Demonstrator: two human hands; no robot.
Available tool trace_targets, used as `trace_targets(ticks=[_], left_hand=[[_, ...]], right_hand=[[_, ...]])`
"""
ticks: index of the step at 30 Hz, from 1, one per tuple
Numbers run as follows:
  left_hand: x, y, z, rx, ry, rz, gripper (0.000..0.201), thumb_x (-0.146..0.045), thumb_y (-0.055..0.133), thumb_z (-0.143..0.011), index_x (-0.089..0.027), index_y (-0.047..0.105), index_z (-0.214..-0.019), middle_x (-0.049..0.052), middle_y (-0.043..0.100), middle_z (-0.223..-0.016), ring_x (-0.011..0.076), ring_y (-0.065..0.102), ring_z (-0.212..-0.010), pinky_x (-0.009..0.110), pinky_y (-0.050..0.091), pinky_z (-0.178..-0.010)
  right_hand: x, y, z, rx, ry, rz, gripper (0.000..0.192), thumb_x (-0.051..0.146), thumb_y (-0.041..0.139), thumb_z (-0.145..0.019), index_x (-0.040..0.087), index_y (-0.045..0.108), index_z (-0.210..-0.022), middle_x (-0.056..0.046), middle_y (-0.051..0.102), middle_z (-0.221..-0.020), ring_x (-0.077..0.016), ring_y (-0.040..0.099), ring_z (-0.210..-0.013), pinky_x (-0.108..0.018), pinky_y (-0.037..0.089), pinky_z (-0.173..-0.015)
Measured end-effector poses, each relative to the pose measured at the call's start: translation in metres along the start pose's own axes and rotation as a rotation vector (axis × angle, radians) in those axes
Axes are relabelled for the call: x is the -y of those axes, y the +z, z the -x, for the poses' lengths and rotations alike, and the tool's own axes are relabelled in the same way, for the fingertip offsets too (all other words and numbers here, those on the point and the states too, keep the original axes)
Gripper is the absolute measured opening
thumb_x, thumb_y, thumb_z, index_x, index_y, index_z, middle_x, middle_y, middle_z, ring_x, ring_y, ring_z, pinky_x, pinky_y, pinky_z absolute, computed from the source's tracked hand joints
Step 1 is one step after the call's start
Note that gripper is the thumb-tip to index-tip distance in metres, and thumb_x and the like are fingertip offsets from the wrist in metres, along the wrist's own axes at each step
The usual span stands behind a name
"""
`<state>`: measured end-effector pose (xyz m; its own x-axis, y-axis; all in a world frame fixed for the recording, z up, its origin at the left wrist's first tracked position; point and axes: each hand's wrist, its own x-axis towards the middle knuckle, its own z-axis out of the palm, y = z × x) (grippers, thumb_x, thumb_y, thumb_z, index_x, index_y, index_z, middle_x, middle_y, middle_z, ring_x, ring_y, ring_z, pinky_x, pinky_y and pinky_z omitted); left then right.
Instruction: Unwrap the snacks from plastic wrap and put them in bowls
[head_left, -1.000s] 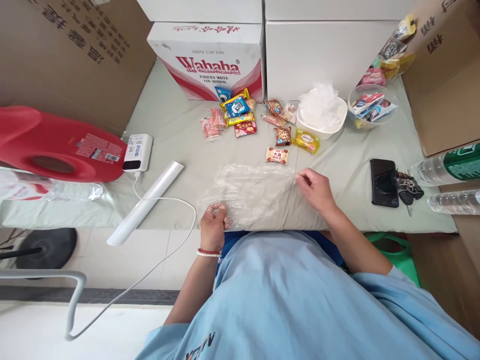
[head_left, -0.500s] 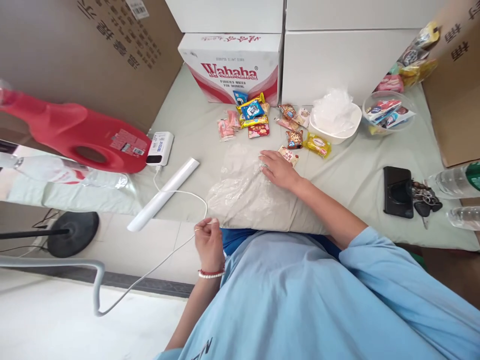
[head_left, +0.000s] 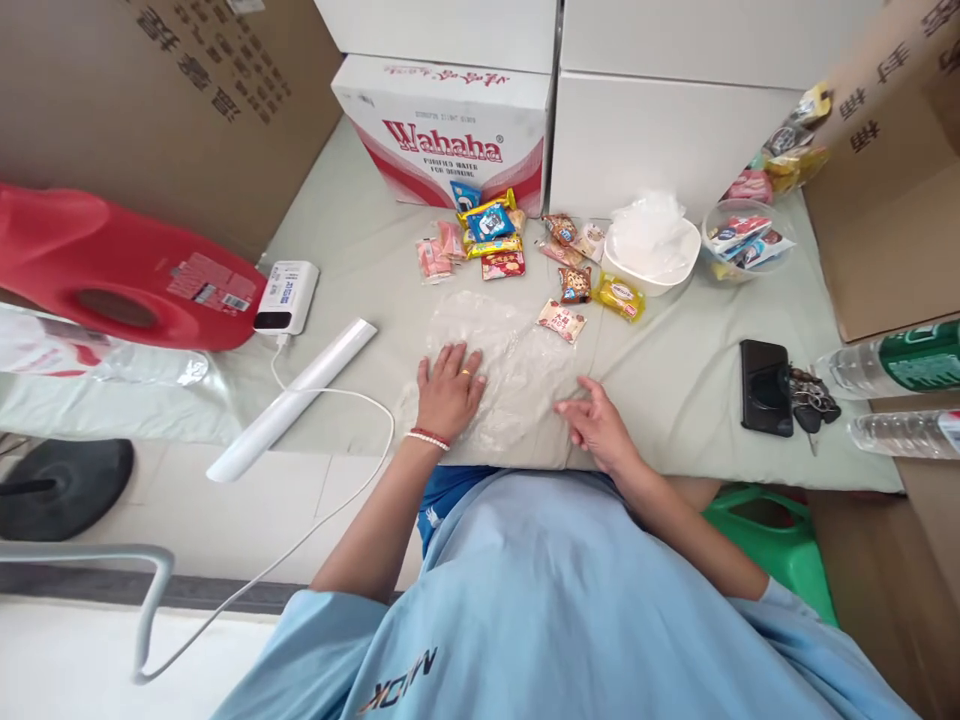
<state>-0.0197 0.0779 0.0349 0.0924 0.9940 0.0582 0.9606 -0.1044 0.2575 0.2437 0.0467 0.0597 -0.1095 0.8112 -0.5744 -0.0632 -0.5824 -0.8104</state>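
A clear plastic bag (head_left: 517, 375) is spread flat on the cloth-covered table in front of me. My left hand (head_left: 450, 390) lies on its left part, palm down with the fingers spread. At the bag's right edge is my right hand (head_left: 598, 425), holding nothing that I can see; its index finger and thumb are apart and the other fingers are partly curled. Just beyond the bag lies a small white-and-red snack packet (head_left: 561, 320). Behind it are a brown snack packet (head_left: 575, 285) and a yellow one (head_left: 619, 297).
More wrapped snacks (head_left: 491, 235) lie before the Wahaha box (head_left: 450, 130). A white bowl (head_left: 688, 262) holds crumpled plastic; a clear tub (head_left: 784, 262) holds packets. A phone (head_left: 765, 385) and keys lie right. Leftward are a white bar (head_left: 300, 395), a cable and a red jug (head_left: 180, 262).
My left hand has moved from the table's front edge up onto the bag, its fingers opening from a pinch. My right hand has drawn back towards me from the bag's far right part.
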Motion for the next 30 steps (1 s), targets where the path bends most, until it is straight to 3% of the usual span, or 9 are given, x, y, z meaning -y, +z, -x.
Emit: trace_targets(ticks=[3, 5, 9, 12, 14, 16, 19, 25, 30], left_hand=[[-0.003, 0.012, 0.007, 0.038, -0.054, -0.008, 0.053, -0.041, 0.034, -0.106, -0.024, 0.048, -0.155, 0.013, 0.037, -0.168, 0.0329, 0.031, -0.156, 0.066, 0.016, -0.124], [-0.001, 0.012, 0.014, 0.03, -0.08, 0.037, 0.056, -0.043, 0.032, -0.106, -0.023, 0.045, -0.157, 0.014, 0.037, -0.168, 0.0326, 0.031, -0.157, 0.066, 0.016, -0.124], [0.01, 0.006, 0.024, 0.008, -0.098, 0.19, 0.061, -0.045, 0.026, -0.107, -0.021, 0.033, -0.162, 0.014, 0.034, -0.169, 0.0274, 0.033, -0.156, 0.057, 0.023, -0.125], [0.016, 0.003, 0.029, 0.022, -0.079, 0.152, 0.058, -0.045, 0.028, -0.107, -0.024, 0.041, -0.159, 0.012, 0.039, -0.167, 0.0281, 0.033, -0.156, 0.059, 0.019, -0.126], [0.017, 0.003, 0.033, 0.051, -0.059, 0.088, 0.055, -0.043, 0.031, -0.106, -0.026, 0.047, -0.156, 0.011, 0.042, -0.165, 0.0304, 0.034, -0.156, 0.063, 0.013, -0.126], [0.018, 0.004, 0.037, 0.062, -0.041, 0.055, 0.054, -0.041, 0.032, -0.106, -0.026, 0.047, -0.156, 0.01, 0.041, -0.166, 0.0309, 0.034, -0.155, 0.064, 0.012, -0.126], [0.022, 0.003, 0.045, 0.046, -0.014, 0.045, 0.055, -0.042, 0.033, -0.106, -0.026, 0.046, -0.157, 0.011, 0.04, -0.166, 0.0308, 0.035, -0.155, 0.063, 0.013, -0.126], [0.035, 0.004, 0.06, -0.032, 0.022, 0.065, 0.053, -0.041, 0.037, -0.106, -0.027, 0.048, -0.156, 0.011, 0.045, -0.163, 0.0327, 0.041, -0.152, 0.063, 0.017, -0.125], [0.033, 0.006, 0.066, -0.076, 0.006, 0.063, 0.051, -0.039, 0.04, -0.106, -0.027, 0.05, -0.154, 0.01, 0.049, -0.161, 0.0316, 0.043, -0.151, 0.06, 0.019, -0.126]], right_hand=[[0.007, 0.012, -0.002, 0.091, 0.081, -0.106, 0.1, 0.039, 0.089, -0.066, 0.025, 0.033, -0.148, -0.001, 0.072, -0.089, -0.0051, 0.04, -0.042, -0.019, 0.023, -0.037], [0.013, 0.008, -0.001, 0.157, 0.098, -0.144, 0.092, 0.037, 0.092, -0.062, 0.023, 0.043, -0.139, 0.003, 0.069, -0.078, -0.0044, 0.036, -0.041, -0.018, 0.02, -0.038], [0.025, -0.02, 0.002, 0.211, 0.054, -0.117, 0.069, 0.042, 0.091, -0.063, 0.024, 0.056, -0.119, 0.003, 0.068, -0.078, -0.0026, 0.03, -0.041, -0.019, 0.016, -0.039], [0.033, -0.047, 0.0, 0.199, 0.004, 0.13, 0.057, 0.049, 0.082, -0.073, 0.024, 0.061, -0.119, 0.003, 0.069, -0.077, -0.0058, 0.035, -0.043, -0.02, 0.022, -0.041], [0.038, -0.063, -0.008, 0.086, -0.105, 0.408, 0.043, 0.05, 0.074, -0.079, 0.022, 0.067, -0.111, 0.001, 0.068, -0.073, -0.01, 0.045, -0.05, -0.023, 0.033, -0.047], [0.046, -0.076, -0.02, -0.123, -0.274, 0.644, 0.032, 0.046, 0.067, -0.082, 0.021, 0.071, -0.103, 0.0, 0.069, -0.073, -0.0143, 0.056, -0.06, -0.027, 0.043, -0.059], [0.068, -0.085, -0.047, -0.348, -0.469, 0.822, 0.029, 0.039, 0.058, -0.088, 0.02, 0.073, -0.103, -0.003, 0.073, -0.082, -0.0189, 0.065, -0.073, -0.032, 0.05, -0.074], [0.123, -0.052, -0.109, -0.344, -0.516, 1.171, 0.029, 0.029, 0.05, -0.095, 0.021, 0.074, -0.109, -0.008, 0.077, -0.1, -0.0241, 0.07, -0.093, -0.034, 0.052, -0.087], [0.146, -0.005, -0.146, -0.43, -0.373, 1.511, 0.043, 0.047, 0.052, -0.1, 0.016, 0.069, -0.123, -0.019, 0.074, -0.115, -0.0332, 0.068, -0.107, -0.038, 0.051, -0.087]])
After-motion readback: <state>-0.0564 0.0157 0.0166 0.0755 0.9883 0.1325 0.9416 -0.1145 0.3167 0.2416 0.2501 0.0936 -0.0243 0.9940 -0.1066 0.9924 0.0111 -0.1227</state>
